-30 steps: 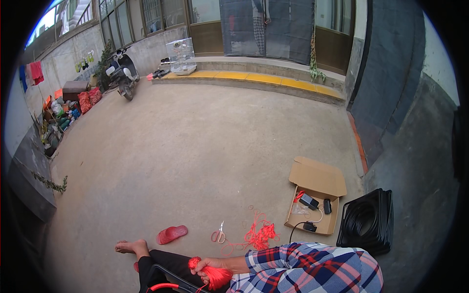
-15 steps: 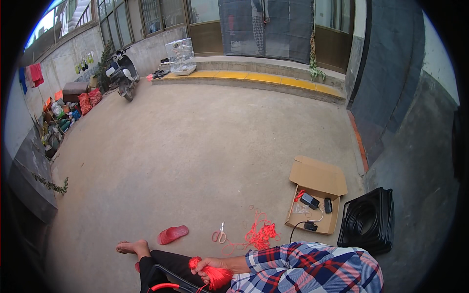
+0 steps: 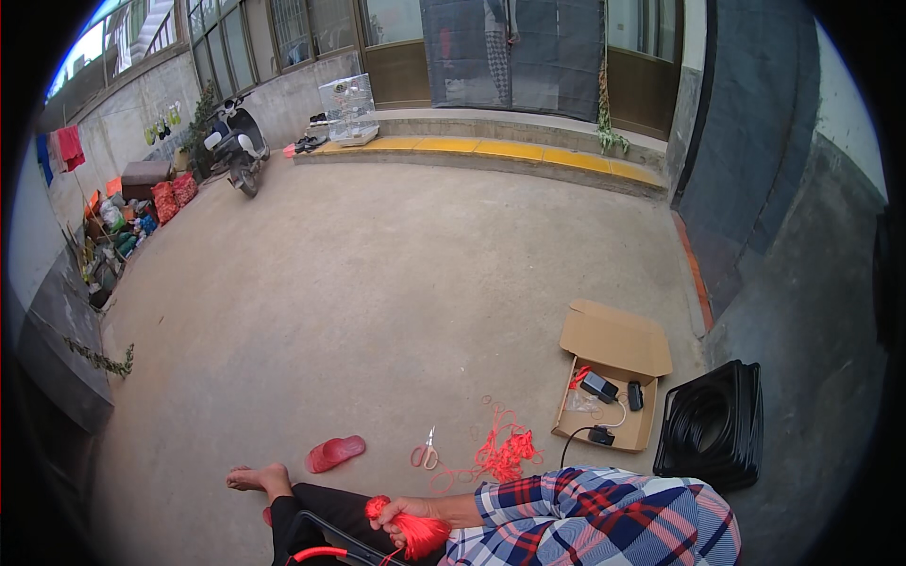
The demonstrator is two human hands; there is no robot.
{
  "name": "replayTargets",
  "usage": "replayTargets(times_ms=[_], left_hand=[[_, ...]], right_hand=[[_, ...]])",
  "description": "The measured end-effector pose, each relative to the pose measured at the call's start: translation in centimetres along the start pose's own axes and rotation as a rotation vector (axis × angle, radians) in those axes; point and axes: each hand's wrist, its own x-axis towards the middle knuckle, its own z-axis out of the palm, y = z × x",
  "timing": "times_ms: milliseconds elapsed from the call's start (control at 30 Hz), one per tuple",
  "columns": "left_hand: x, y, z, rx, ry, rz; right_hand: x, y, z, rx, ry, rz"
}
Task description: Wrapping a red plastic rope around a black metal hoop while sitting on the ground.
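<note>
My right hand (image 3: 394, 512) reaches in from the right in a plaid sleeve, its fingers wrapped round a red tassel (image 3: 427, 538). The tassel's rounded knotted head sticks out past the fingers on the left, and its loose strands fan out to the right over my dark-trousered leg. A thin red strand trails below the hand. Just under it is a dark curved bar (image 3: 326, 524) with a red band (image 3: 319, 554) beside it, both cut off by the lower edge. My left hand is out of the picture.
On the concrete lie a red slipper (image 3: 336, 454), scissors (image 3: 429, 451) and tangled red cord (image 3: 507, 455). An open cardboard box (image 3: 613, 377) holds black adapters; a black coiled item (image 3: 710, 424) stands beside it. Farther off are a scooter (image 3: 238, 141), a wire cage (image 3: 349, 108) and a yellow-edged step (image 3: 510, 151).
</note>
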Motion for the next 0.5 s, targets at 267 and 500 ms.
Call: replayTargets(times_ms=[267, 500], left_hand=[[-0.5, 0.3, 0.6, 0.012, 0.000, 0.006], [-0.7, 0.5, 1.0, -0.040, 0.048, 0.001]], right_hand=[[0.5, 0.3, -0.6, 0.042, -0.008, -0.005], [0.5, 0.3, -0.2, 0.016, 0.008, -0.004]])
